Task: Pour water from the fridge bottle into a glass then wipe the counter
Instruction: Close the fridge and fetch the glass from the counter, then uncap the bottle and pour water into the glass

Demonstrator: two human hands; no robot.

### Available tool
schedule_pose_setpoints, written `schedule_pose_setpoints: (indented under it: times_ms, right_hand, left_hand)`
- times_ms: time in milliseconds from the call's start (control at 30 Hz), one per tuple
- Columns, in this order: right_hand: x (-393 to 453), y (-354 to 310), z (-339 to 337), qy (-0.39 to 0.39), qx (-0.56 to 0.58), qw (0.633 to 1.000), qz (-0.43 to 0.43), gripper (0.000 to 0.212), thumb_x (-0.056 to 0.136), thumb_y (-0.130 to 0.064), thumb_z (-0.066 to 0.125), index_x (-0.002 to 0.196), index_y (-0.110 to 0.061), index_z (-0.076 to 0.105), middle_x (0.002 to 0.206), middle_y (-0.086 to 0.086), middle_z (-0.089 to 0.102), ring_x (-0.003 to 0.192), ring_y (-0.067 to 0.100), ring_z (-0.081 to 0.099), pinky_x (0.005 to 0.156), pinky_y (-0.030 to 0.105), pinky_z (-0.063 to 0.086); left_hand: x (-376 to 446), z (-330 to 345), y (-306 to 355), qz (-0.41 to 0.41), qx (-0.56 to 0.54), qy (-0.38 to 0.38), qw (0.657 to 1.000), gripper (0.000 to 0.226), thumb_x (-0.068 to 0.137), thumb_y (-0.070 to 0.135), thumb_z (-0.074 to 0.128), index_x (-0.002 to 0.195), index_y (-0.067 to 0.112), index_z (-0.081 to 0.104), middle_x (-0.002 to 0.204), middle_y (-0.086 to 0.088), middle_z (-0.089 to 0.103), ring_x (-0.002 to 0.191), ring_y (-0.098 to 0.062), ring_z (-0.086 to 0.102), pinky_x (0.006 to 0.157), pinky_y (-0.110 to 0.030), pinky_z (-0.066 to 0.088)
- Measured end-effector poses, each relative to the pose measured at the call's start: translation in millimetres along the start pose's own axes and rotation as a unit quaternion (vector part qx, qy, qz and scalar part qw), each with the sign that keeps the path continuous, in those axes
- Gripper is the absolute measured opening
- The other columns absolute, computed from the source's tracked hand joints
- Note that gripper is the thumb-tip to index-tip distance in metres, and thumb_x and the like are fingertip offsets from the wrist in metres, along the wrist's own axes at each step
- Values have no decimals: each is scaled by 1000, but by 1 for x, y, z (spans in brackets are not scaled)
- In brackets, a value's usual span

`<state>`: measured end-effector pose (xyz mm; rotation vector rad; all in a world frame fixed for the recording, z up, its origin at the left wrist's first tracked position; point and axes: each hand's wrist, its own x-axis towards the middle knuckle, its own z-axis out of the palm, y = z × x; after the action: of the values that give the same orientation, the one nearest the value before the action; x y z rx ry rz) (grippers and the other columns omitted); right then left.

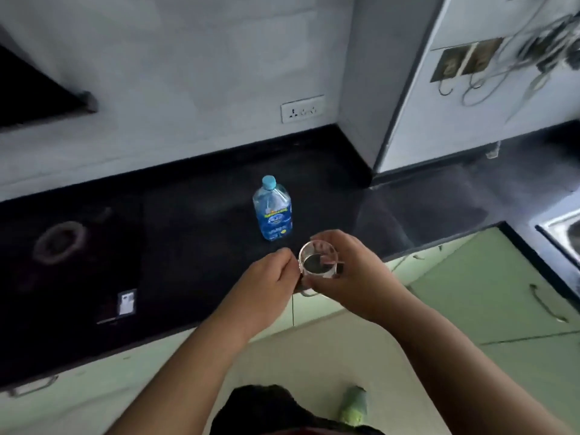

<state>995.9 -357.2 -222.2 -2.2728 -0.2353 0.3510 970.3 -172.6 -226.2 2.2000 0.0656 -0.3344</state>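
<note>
Glass: the clear drinking glass (318,258) is sitting at the centre of the frame, held over the front edge of the black tabletop (194,233); it is thin-walled, round and smooth, with a dark base showing through, and whether water is in it cannot be told.
Right grip: the right hand (351,274) is wrapping its fingers round the far and right side of the glass, grasping it.
Left grip: the left hand (266,281) is lying just left of the glass with fingers curled; it seems to be pinching something thin and dark at the glass's side, but what it is cannot be told.
Bottle: the plastic water bottle (273,210) is standing upright above the hands, a little left of centre, apart from the glass, its light blue cap (269,182) on and a blue label round its lower half.
Handling, glass: likely light, rigid, brittle and slippery if wet; the mid-wall is probably the safest hold, with the rim left free.
Handling, bottle: looks nearly full, so fairly heavy for its size; the squarish soft walls would probably dent under a squeeze, so the labelled waist seems the best place to take it.
Surfaces: the tabletop is polished dark stone; the pale green cabinet fronts (489,296) below it are matte with metal handles.
</note>
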Motion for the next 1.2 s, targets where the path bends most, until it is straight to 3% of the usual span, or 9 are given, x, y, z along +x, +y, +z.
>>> schedule_pose_setpoints:
  times_ms: [100, 233, 367, 467, 600, 700, 867, 1100, 1200]
  right_hand:
    - [34, 3, 3, -47, -3, 998, -37, 64, 76, -39, 87, 131, -38, 54, 123, -16, 56, 101, 2, 62, 79, 13, 49]
    - [65, 9, 17, -83, 9, 995, -50, 66, 74, -37, 89, 130, -37, 54, 123, -12, 57, 104, 4, 64, 80, 17, 51]
    - [102, 8, 19, -156, -22, 986, -46, 75, 69, -61, 85, 132, -39, 51, 127, -11, 55, 106, 6, 63, 88, 21, 55]
    - [137, 2, 16, -102, 14, 995, -11, 79, 70, -78, 71, 133, -35, 53, 130, -9, 60, 103, 7, 67, 88, 31, 61]
    - [188, -7, 9, 7, -56, 998, -21, 63, 82, -61, 74, 133, -30, 55, 123, -10, 62, 94, 3, 62, 80, 24, 50]
    - [219, -13, 10, -17, -92, 996, -8, 70, 87, -54, 74, 145, -24, 49, 129, -1, 59, 99, 8, 57, 80, 24, 42]
    - [256, -17, 23, -90, -161, 982, -31, 68, 90, -50, 71, 150, -30, 45, 141, 7, 51, 109, 20, 64, 86, 30, 51]
    - [275, -13, 30, -130, -212, 967, -63, 30, 90, -36, 74, 114, -28, 56, 93, -6, 58, 75, 13, 59, 57, 27, 42]
    - [280, -6, 20, -124, -199, 971, -49, 28, 91, -35, 73, 110, -27, 54, 91, -4, 59, 75, 13, 60, 61, 31, 54]
  left_hand:
    - [4, 0, -4, -44, -11, 48, 998, 29, 106, 32, 41, 81, 22, 52, 85, -1, 65, 86, -23, 63, 81, -52, 52]
    - [19, -1, -14, -101, -33, 81, 991, 30, 106, 32, 42, 81, 22, 54, 83, 0, 65, 77, -19, 60, 75, -46, 51]
    - [42, -10, -29, -123, -30, 76, 989, 31, 107, 34, 42, 82, 21, 55, 82, 1, 63, 76, -17, 59, 75, -46, 50]
    - [59, -21, -40, -130, -36, 72, 988, 32, 106, 36, 41, 82, 20, 55, 84, -2, 64, 81, -23, 62, 81, -51, 53]
    - [83, -36, -49, -124, -16, 47, 991, 32, 105, 38, 40, 83, 21, 55, 89, -2, 66, 85, -21, 64, 84, -51, 55]
    - [101, -41, -51, -132, -9, 35, 991, 32, 105, 37, 39, 87, 18, 58, 90, -3, 67, 88, -23, 66, 85, -52, 55]
    - [120, -35, -49, -154, -27, 30, 987, 32, 104, 36, 39, 86, 17, 57, 92, -5, 68, 89, -25, 66, 83, -49, 55]
    - [132, -21, -56, -189, -59, 56, 979, 33, 105, 35, 41, 89, 12, 58, 92, -8, 68, 88, -26, 66, 85, -49, 55]
    - [136, -21, -64, -208, -70, 74, 973, 31, 106, 34, 42, 87, 17, 59, 90, -4, 68, 82, -19, 65, 82, -44, 56]
